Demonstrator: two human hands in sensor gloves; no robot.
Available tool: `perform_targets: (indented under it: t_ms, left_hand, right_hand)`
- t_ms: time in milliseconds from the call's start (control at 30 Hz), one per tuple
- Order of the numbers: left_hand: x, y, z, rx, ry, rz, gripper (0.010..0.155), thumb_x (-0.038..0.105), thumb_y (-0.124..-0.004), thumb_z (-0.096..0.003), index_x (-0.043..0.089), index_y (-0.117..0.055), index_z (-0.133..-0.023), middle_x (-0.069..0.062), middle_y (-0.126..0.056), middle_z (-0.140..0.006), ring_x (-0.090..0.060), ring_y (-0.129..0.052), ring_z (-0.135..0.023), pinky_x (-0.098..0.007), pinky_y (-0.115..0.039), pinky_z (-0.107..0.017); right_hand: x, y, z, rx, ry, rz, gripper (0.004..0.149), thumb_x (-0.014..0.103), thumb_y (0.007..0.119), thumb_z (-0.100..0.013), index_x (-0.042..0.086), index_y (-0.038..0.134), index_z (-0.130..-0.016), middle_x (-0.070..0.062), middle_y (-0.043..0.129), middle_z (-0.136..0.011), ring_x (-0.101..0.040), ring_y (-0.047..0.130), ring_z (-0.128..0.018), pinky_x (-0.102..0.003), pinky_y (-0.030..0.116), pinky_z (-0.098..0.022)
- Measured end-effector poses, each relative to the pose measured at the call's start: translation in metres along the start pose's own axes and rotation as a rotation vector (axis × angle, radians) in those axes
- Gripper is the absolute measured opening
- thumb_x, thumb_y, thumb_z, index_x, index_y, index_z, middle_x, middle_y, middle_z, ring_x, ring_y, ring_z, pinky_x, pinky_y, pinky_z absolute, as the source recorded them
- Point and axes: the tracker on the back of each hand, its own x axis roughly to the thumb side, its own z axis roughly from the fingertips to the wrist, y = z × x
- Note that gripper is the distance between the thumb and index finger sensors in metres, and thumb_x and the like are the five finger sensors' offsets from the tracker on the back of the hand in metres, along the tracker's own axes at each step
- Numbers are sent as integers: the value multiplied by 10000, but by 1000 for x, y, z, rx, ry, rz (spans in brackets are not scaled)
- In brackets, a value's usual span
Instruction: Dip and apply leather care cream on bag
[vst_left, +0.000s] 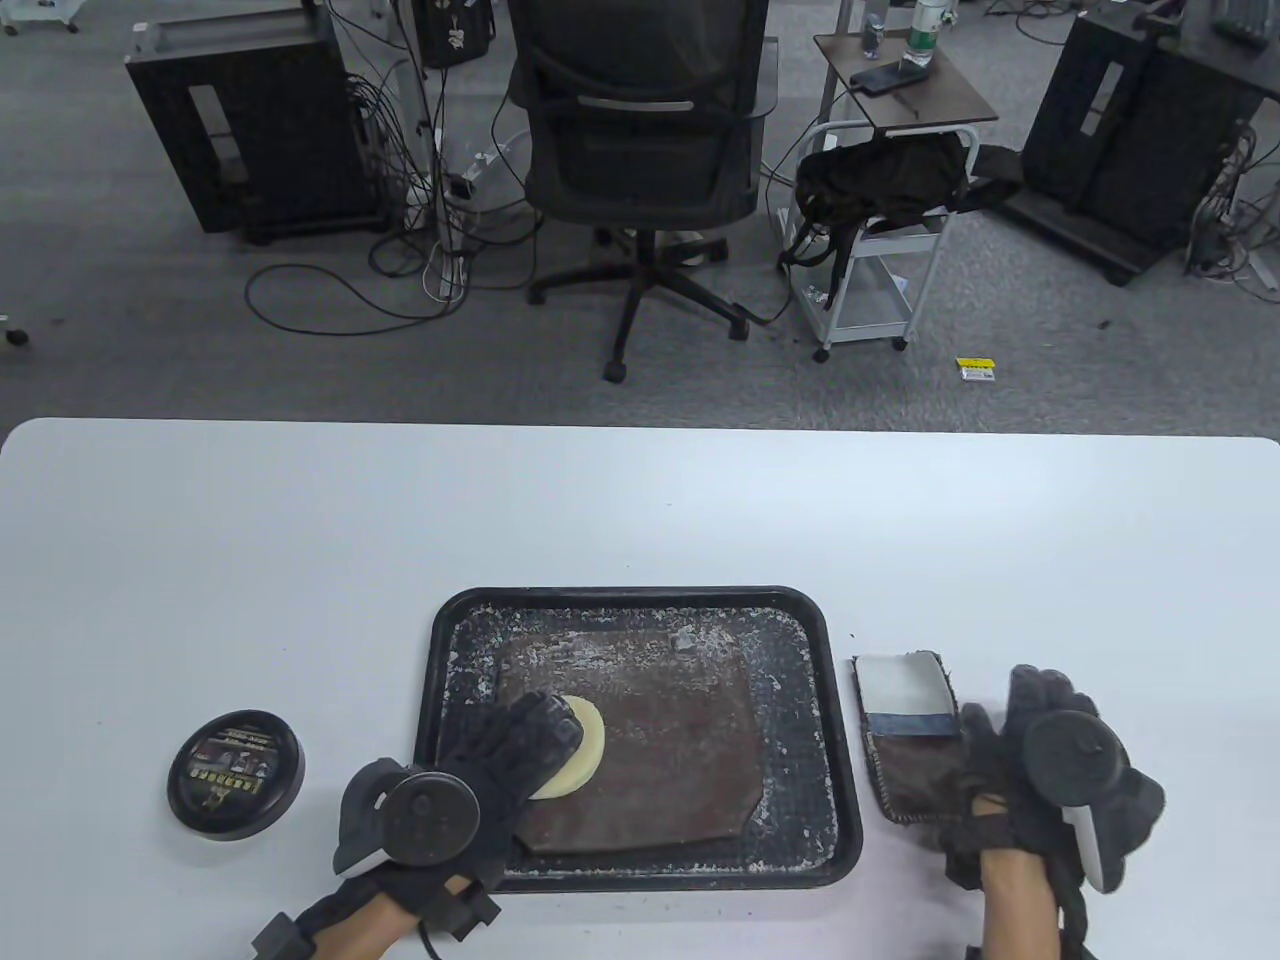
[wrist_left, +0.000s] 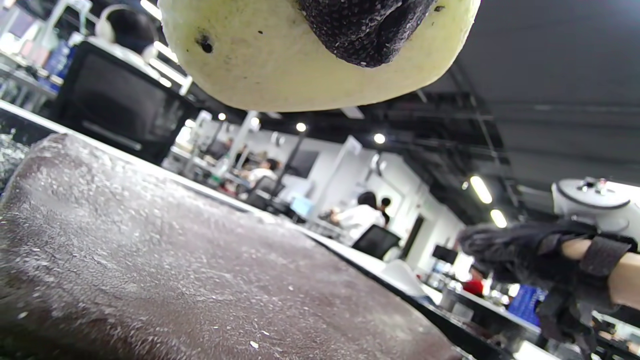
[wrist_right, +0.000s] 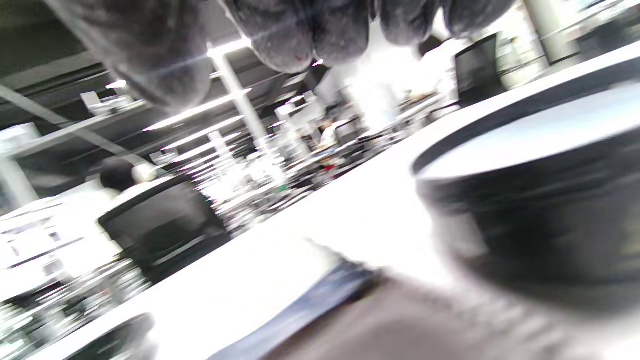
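Note:
A brown leather piece (vst_left: 680, 740) lies in a black tray (vst_left: 640, 597), flecked with white cream. My left hand (vst_left: 545, 730) holds a round pale-yellow sponge (vst_left: 585, 750) over the leather's left part. In the left wrist view the sponge (wrist_left: 320, 65) hangs just above the leather (wrist_left: 175, 260) with a fingertip (wrist_left: 360, 30) pressed into it. A round black cream tin (vst_left: 235, 773) with its lid on stands left of the tray. My right hand (vst_left: 975, 780) hovers at the lower right edge of a small brown pouch (vst_left: 915, 770); its fingers (wrist_right: 295, 35) hold nothing.
The pouch has a white and blue upper part (vst_left: 905, 690) and lies right of the tray. The right wrist view is blurred; a dark rounded wall (wrist_right: 540, 225) shows at its right. An office chair (vst_left: 640, 150) and a cart (vst_left: 880, 240) stand beyond the table.

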Motion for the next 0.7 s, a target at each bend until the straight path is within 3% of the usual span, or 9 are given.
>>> perform_targets:
  t_ms: [133,233,333,567,700]
  left_hand:
    - [-1,0,0,-1,9,-2,596,274,-776,-410,364,-610,-976,63,-607,-1089,-225,-628,-1040,-429,-558,-772]
    - [-1,0,0,-1,19,0,597,273,-777,-411,364,-609,-976,63,-606,-1090,-228,-627,-1040,-430,-557,-772]
    - [-2,1,0,-3,24,5,597,275,-777,-412,364,-607,-977,63,-606,-1090,-225,-626,-1041,-430,-557,-772]
    - [-3,1,-1,-11,27,4,597,277,-777,-413,365,-606,-978,63,-605,-1091,-225,-625,-1042,-430,-556,-773]
    - [-3,0,-1,-18,26,4,599,276,-778,-413,364,-604,-978,62,-603,-1092,-227,-624,-1042,-430,-555,-774]
  right_hand:
    - [47,22,14,191,-266,-22,710,410,892,-388,97,721,-1002,-178,657,-1054,-504,622,-964,-704,523,-666]
    - [77,44,30,493,-450,52,792,480,906,-361,119,672,-1027,-157,618,-1081,-486,573,-1001,-736,446,-679]
    - [99,65,45,638,-565,67,858,499,933,-334,111,642,-1042,-169,571,-1098,-493,516,-1018,-762,385,-670]
    - [131,105,78,821,-734,361,1039,551,941,-296,125,459,-1112,-204,296,-1149,-536,284,-1034,-785,257,-660]
    - [136,120,87,860,-750,468,1034,539,935,-299,126,431,-1102,-220,294,-1132,-533,309,-1026,-760,321,-681]
